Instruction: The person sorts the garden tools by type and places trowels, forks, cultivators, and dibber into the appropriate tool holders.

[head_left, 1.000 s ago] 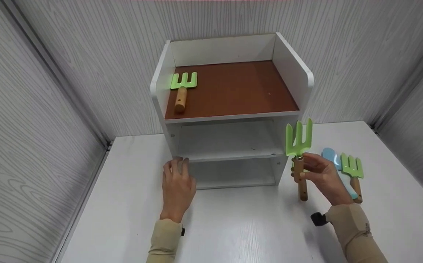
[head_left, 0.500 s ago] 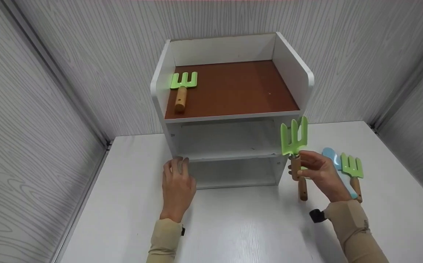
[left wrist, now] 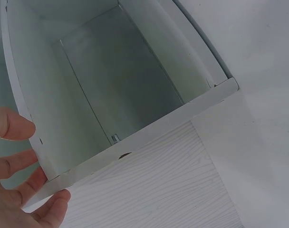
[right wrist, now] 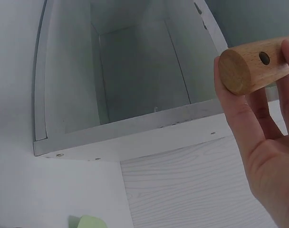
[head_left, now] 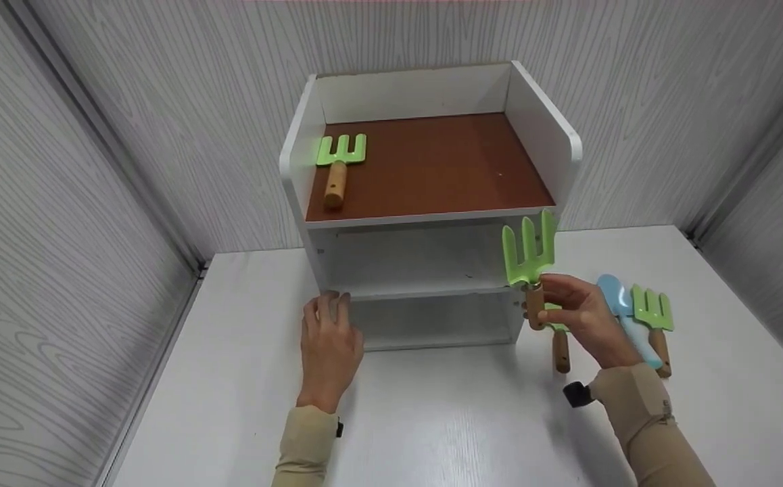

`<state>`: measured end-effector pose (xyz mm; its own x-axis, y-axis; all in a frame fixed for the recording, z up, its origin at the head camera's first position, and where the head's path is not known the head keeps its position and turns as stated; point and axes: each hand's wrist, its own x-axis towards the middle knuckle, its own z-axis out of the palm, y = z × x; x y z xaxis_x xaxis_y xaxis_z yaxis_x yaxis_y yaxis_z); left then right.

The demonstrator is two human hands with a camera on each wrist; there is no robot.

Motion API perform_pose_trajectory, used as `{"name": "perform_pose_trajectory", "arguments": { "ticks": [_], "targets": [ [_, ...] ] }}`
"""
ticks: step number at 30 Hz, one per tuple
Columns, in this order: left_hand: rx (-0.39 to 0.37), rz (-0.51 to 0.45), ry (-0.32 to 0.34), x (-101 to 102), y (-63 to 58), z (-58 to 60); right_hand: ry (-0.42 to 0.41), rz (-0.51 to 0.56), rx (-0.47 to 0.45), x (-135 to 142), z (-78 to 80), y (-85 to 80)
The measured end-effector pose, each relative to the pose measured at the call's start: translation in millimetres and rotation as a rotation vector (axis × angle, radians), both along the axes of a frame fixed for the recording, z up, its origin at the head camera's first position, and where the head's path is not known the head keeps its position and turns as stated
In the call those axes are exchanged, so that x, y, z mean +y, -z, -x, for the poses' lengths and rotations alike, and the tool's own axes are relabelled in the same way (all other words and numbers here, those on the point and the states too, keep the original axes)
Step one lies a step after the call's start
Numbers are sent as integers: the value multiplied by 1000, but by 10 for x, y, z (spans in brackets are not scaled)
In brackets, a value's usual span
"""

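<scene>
My right hand [head_left: 584, 321] pinches the wooden handle of a green three-pronged garden hand fork [head_left: 530, 260], its prongs pointing up, in front of the shelf's right side. In the right wrist view the round handle end [right wrist: 235, 71] lies between thumb and fingers. My left hand [head_left: 330, 345] holds the left front edge of the white shelf unit [head_left: 543, 115], with fingers on both sides of the panel [left wrist: 16, 80] in the left wrist view. A broad green hand rake [head_left: 337, 169] with a wooden handle lies on the brown top board, at the left.
On the white table [head_left: 432, 419], right of the shelf, lie a light-blue tool [head_left: 635, 331] and another green rake [head_left: 652, 311]. A wooden-handled green tool [head_left: 560, 352] lies partly hidden behind my right hand. White wood-grain walls [head_left: 161, 81] stand around.
My right hand has moved left and slightly up with the hand fork, which now overlaps the shelf's right front edge. The left hand stays in place.
</scene>
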<state>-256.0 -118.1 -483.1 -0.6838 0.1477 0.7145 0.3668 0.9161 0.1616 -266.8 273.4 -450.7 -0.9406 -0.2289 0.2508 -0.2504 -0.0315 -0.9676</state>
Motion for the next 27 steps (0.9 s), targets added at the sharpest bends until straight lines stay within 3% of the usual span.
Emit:
{"name": "perform_pose_trajectory", "arguments": {
  "ticks": [13, 27],
  "targets": [
    [1, -6, 4, 10, -9, -5, 55, -91, -27, -204, 15, -93],
    [6, -7, 5, 4, -1, 2, 131, -39, -42, -440, -7, -162]
  ]
}}
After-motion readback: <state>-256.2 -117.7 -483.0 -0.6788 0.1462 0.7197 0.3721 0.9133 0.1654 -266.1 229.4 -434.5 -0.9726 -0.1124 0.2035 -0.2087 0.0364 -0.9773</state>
